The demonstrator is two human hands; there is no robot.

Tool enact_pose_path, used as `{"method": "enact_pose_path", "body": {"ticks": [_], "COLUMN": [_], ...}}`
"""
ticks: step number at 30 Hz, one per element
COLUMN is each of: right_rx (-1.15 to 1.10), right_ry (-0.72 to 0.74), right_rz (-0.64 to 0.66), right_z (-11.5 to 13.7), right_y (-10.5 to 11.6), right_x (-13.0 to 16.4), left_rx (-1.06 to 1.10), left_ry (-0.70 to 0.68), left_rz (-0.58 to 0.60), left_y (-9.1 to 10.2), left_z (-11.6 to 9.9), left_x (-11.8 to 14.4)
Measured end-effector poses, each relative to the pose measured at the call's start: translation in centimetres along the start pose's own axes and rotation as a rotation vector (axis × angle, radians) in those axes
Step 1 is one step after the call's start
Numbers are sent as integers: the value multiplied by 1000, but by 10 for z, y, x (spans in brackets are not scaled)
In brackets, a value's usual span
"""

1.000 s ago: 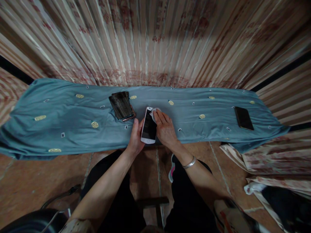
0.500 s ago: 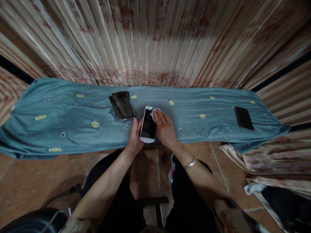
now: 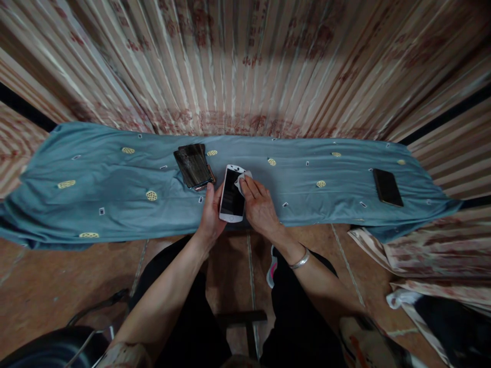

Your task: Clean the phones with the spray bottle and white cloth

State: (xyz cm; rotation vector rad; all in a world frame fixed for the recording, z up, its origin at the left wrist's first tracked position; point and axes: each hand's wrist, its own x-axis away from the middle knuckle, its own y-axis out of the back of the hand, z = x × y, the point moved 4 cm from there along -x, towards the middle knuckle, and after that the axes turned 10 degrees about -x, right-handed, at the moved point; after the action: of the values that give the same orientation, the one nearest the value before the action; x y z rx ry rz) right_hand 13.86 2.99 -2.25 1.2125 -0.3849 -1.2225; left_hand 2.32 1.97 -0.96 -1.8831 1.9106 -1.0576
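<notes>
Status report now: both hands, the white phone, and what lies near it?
Left hand grips white phone. Right hand presses small cloth on it. Phone stack close by.

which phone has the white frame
The white-framed phone held in the left hand; the stacked phones and the far-right phone are dark.

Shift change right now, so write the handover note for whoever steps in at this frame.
Left hand: grip on the white phone, held screen up over the blue cloth.
Right hand: presses a small white wipe on the phone's top right corner.
Stack of dark phones lies left of it; one black phone far right.
Done: wiping under way. Left: cannot tell how much.
</notes>
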Motion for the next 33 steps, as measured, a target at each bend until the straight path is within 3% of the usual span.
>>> {"method": "enact_pose_path", "body": {"ticks": [15,33], "right_rx": [-9,-40], "right_ry": [93,163], "right_rz": [40,101], "right_z": [20,31], "right_y": [-5,-8], "right_x": [11,25], "left_rx": [-39,-20], "left_ry": [-31,-85], "left_rz": [-110,-101], "left_y": [8,14], "left_z": [-13,-19], "left_x": [-3,-9]}}
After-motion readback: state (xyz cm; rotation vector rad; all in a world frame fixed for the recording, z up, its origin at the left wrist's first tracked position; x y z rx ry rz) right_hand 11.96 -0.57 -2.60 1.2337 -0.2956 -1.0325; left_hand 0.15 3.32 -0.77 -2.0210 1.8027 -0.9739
